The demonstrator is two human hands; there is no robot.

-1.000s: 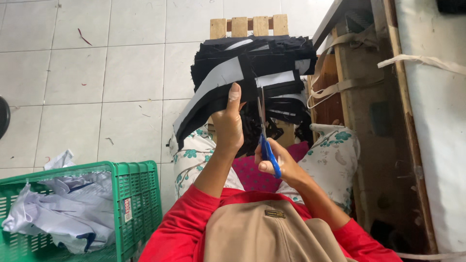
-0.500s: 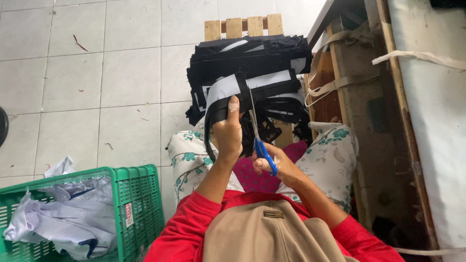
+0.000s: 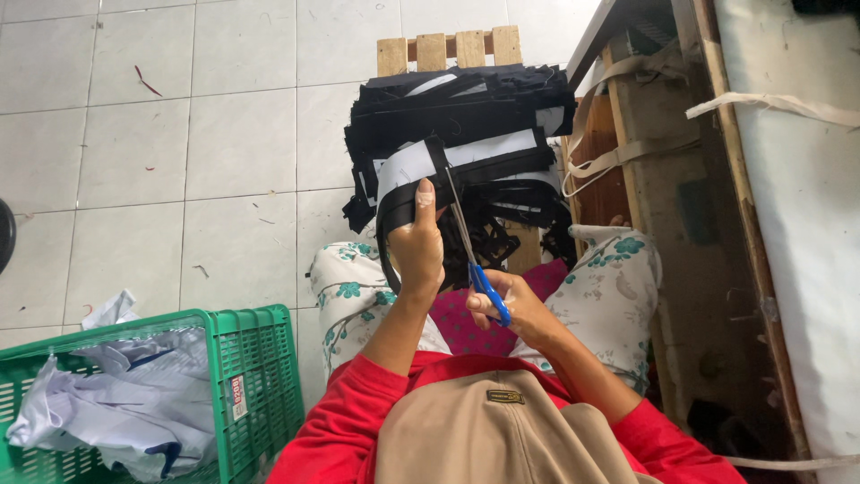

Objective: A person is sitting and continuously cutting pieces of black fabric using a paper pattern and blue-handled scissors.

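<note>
My left hand (image 3: 418,244) grips a black fabric strip with a white backing (image 3: 421,161), holding it up over my lap. My right hand (image 3: 512,305) holds blue-handled scissors (image 3: 472,251), with the blades pointing up along the strip's right side, close to my left thumb. Behind the strip a stack of black and white fabric pieces (image 3: 466,116) lies on a wooden stool (image 3: 448,49). More black strips (image 3: 502,224) hang down from the stack toward my knees.
A green plastic crate (image 3: 260,385) with white cloth scraps (image 3: 125,403) stands at my left on the tiled floor (image 3: 179,134). A wooden table frame (image 3: 663,179) with beige webbing straps (image 3: 618,157) is on the right.
My left hand has pulled the strip lower and closer, so the grey-white length now folds down. The scissors have stayed beside it, with the blades nearer the strip's edge.
</note>
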